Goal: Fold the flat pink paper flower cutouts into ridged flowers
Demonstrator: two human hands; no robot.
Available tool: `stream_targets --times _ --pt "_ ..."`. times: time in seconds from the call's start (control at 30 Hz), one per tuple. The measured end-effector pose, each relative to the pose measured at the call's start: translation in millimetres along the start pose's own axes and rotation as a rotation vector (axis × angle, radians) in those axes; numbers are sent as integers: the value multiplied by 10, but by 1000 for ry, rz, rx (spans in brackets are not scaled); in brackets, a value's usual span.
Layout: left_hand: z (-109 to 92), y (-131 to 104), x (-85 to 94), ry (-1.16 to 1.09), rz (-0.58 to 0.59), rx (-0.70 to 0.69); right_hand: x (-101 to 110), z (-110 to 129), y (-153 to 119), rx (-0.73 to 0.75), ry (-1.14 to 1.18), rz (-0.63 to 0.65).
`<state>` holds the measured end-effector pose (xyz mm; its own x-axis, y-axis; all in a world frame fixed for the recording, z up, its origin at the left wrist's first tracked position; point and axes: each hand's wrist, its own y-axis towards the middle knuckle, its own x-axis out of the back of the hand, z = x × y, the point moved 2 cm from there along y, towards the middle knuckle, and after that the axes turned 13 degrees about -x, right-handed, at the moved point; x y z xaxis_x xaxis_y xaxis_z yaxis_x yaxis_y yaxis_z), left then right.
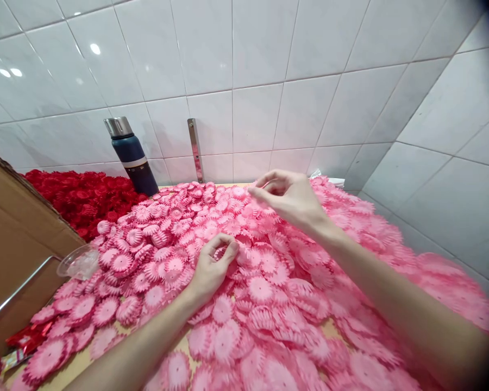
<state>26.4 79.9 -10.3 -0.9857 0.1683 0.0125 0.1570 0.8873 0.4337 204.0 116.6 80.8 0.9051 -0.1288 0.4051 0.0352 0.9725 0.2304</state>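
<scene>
Pink scalloped fabric discs (261,289) lie heaped across the table, many with a small dark dot at the centre. My left hand (214,264) is low over the middle of the heap, thumb and index finger pinched together; whatever is between the tips is too small to make out. Farther back and to the right, my right hand (287,196) hovers above the heap with its thumb and index tips close together. Anything between those tips is likewise too small to tell. The two hands are apart.
A dark blue bottle (134,157) stands at the back left, beside a red heap (85,198). A cardboard box (20,233) edges the left side, near a clear plastic dish (79,262). A metal strip (195,149) leans on the tiled wall (256,49).
</scene>
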Motion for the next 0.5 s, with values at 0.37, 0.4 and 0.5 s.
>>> stream_targets --times 0.37,0.4,0.5 --pt "-38 23 -2 -210 -7 81 -126 48 -111 122 -369 569" --pt "-35 18 1 -231 3 92 -146 24 -112 110 -375 578" --pt "-8 8 11 -238 3 85 -152 -21 -87 112 -363 493"
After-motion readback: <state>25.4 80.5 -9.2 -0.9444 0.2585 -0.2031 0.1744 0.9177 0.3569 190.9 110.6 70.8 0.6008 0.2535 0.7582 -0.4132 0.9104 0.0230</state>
